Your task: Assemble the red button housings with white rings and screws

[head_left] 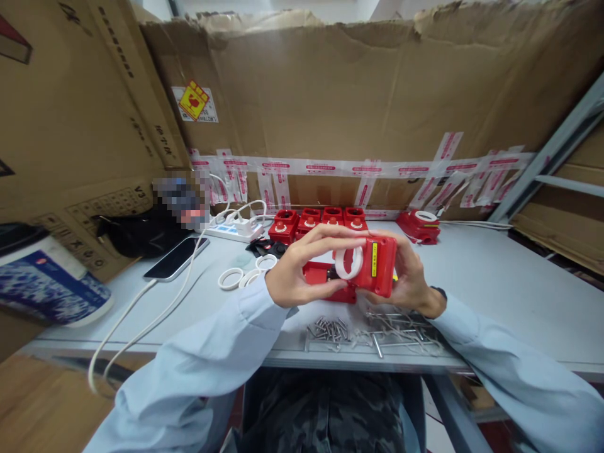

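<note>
My right hand (pixel 411 277) grips a red plastic housing (pixel 385 267) with a yellow label on its face, raised over the table. From the other side, the fingers and thumb of my left hand (pixel 289 269) close around a white ring (pixel 358 260) against the housing's left part; whether it is seated cannot be told. Behind and below them, partly hidden by my left hand, lies another red part (pixel 317 273). More white rings (pixel 231 279) rest left of my left hand. Below my hands are a pile of screws (pixel 330 329) and metal rods with stringy pieces (pixel 401 333).
Several red units (pixel 285 225) stand along the back, another with a white ring (pixel 419 226) farther right. A power strip (pixel 236 230), a phone (pixel 177 259) with a white cable and a large cup (pixel 50 277) occupy the left. Cardboard (pixel 330 94) walls the back.
</note>
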`<move>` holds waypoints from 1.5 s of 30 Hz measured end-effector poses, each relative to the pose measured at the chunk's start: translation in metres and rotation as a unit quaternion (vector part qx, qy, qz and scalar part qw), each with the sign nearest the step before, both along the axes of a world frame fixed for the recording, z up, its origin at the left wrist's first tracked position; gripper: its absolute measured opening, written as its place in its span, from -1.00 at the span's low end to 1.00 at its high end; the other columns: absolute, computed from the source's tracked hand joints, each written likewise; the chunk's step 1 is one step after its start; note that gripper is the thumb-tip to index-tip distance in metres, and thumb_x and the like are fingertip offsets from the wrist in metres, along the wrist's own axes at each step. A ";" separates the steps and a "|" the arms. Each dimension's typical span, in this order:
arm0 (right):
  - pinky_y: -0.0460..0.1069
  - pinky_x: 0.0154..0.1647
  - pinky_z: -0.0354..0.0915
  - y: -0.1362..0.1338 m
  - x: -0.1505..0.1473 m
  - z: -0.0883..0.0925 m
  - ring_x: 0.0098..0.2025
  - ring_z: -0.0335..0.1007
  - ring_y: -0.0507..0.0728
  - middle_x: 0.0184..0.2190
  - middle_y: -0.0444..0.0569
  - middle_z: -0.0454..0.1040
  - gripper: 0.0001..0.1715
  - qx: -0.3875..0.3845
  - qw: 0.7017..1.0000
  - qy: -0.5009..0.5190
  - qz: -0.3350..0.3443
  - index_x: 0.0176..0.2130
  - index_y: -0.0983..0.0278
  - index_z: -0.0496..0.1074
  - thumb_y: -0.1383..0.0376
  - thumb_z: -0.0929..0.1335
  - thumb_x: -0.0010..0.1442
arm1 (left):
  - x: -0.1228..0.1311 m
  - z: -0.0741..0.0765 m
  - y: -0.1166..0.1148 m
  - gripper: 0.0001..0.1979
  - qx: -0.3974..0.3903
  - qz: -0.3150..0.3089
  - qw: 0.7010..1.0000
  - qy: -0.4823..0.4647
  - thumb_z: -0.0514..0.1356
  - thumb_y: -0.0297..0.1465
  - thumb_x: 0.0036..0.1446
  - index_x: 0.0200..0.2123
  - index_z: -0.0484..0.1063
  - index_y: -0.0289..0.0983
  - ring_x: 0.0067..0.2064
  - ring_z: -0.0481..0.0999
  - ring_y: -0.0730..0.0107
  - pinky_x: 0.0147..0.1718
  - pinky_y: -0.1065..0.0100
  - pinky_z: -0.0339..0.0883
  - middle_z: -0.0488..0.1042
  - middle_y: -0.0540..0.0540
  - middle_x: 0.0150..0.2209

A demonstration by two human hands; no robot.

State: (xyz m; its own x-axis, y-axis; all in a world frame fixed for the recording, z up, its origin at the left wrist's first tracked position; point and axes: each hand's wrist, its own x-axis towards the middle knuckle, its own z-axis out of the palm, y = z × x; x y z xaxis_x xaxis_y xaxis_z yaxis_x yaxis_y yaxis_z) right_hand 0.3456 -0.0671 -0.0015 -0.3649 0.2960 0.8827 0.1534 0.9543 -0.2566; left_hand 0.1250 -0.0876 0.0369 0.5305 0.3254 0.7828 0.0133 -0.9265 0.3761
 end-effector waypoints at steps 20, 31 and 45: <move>0.13 0.02 0.34 0.000 0.000 0.002 0.03 0.38 0.25 0.03 0.09 0.37 0.06 0.012 0.999 -0.022 -0.034 0.18 0.19 0.14 0.23 0.55 -0.26 | 0.002 -0.006 0.002 -0.55 -0.038 0.072 0.997 -0.017 0.29 -0.35 0.02 0.02 0.39 -0.23 -0.06 0.43 0.25 -0.08 0.21 0.36 0.45 -0.19 -0.08; 0.15 0.00 0.35 -0.002 -0.001 0.004 0.01 0.38 0.25 0.00 0.09 0.39 0.03 0.036 0.997 -0.033 -0.056 0.17 0.17 0.14 0.16 0.54 -0.23 | 0.001 -0.008 0.005 -0.52 -0.052 0.065 0.996 -0.014 0.30 -0.33 0.01 0.04 0.37 -0.21 -0.08 0.42 0.26 -0.17 0.24 0.39 0.44 -0.18 -0.08; 0.17 0.00 0.33 -0.004 -0.002 0.005 0.02 0.36 0.28 0.01 0.09 0.39 0.07 0.023 0.999 -0.032 -0.036 0.16 0.18 0.16 0.19 0.56 -0.29 | 0.002 -0.009 0.007 -0.69 -0.076 0.068 0.994 -0.038 0.22 -0.40 0.08 -0.06 0.44 -0.27 -0.11 0.44 0.29 -0.16 0.25 0.35 0.48 -0.19 -0.14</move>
